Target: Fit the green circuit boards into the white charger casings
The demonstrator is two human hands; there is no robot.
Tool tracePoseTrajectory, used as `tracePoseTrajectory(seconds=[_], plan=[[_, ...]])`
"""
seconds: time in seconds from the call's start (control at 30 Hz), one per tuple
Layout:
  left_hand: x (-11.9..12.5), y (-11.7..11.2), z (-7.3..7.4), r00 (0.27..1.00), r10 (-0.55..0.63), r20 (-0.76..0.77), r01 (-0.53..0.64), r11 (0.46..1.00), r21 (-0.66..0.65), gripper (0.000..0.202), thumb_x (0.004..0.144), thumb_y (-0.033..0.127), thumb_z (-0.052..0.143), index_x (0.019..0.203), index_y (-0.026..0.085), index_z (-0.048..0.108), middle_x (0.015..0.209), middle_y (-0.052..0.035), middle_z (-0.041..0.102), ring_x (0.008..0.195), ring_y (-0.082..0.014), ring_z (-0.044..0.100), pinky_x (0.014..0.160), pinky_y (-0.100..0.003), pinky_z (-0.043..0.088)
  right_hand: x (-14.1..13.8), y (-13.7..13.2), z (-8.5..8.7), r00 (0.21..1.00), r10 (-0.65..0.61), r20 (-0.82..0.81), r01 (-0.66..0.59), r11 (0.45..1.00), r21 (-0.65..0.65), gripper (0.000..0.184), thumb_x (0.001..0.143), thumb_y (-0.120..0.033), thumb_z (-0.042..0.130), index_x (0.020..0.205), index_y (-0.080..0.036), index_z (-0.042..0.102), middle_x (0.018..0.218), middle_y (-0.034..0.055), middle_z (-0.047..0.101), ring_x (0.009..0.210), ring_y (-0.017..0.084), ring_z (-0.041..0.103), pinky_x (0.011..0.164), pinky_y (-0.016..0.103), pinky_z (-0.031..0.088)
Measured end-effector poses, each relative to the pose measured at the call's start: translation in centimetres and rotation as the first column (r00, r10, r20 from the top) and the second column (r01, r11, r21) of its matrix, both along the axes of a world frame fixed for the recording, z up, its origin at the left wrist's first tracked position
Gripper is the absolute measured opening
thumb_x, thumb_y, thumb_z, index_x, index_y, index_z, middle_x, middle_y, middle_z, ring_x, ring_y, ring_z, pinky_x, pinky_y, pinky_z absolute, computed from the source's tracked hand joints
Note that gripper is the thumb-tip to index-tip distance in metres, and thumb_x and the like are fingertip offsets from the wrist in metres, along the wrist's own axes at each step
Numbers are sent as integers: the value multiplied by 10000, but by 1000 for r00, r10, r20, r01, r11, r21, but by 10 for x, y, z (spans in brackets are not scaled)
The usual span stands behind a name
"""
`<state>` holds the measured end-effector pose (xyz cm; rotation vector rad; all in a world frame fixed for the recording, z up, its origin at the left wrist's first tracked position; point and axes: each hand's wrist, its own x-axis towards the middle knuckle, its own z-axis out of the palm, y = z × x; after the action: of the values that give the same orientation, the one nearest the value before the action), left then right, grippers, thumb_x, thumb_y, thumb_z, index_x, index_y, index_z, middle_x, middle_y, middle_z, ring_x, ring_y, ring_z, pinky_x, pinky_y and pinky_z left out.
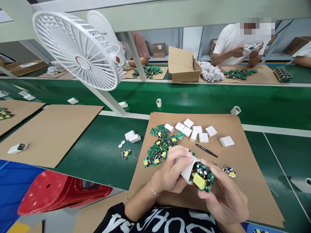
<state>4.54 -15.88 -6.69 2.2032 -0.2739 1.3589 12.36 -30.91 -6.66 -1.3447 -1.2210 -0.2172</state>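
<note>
My left hand (173, 170) is closed around a white plastic charger housing (187, 171), its open end turned to the right. A green circuit board (202, 177) with a yellow transformer sits partly inside that opening. My right hand (225, 194) grips the board's outer end between thumb and fingers. Just beyond my hands lie a heap of green circuit boards (160, 145) and several white housings (191, 129). Black tweezers (206, 150) rest on the cardboard, and a single loose board (229, 172) lies right of my right hand.
A cardboard sheet (252, 191) covers my work spot. Left of it are two housings (132, 136) and another board (126, 154). A white fan (80, 55) hangs at upper left. Beyond the green belt (194, 100), a co-worker (230, 45) handles white parts. A red stool (55, 191) stands lower left.
</note>
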Motion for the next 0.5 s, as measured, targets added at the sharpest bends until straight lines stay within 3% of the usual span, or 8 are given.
tracePoseTrajectory(seconds=[0.23,0.4,0.5], plan=[[1,3,3,1000,8,16,-9,998,60,486,946,246,384,1415,121,364,1103,-126,466,1063,-242,505,896,-405,488,3,-2,10,999,10,38,-8,999,-50,579,865,-171,670,1409,-185,473,1255,95,662,1079,248,680,865,366,615],[0,5,-1,1000,18,4,-18,997,69,496,950,251,398,1419,95,363,1134,-143,453,1096,-250,488,940,-412,466,3,5,14,994,-83,73,90,991,-101,576,840,-139,688,1381,-221,509,1207,78,687,1075,247,681,903,356,599],[-1,5,-6,1000,9,-1,-9,998,55,507,958,273,397,1423,78,352,1155,-156,447,1129,-258,473,969,-419,446,3,12,12,998,-48,-43,44,994,-99,512,834,-246,715,1325,-263,570,1352,84,591,1143,247,645,944,349,574]])
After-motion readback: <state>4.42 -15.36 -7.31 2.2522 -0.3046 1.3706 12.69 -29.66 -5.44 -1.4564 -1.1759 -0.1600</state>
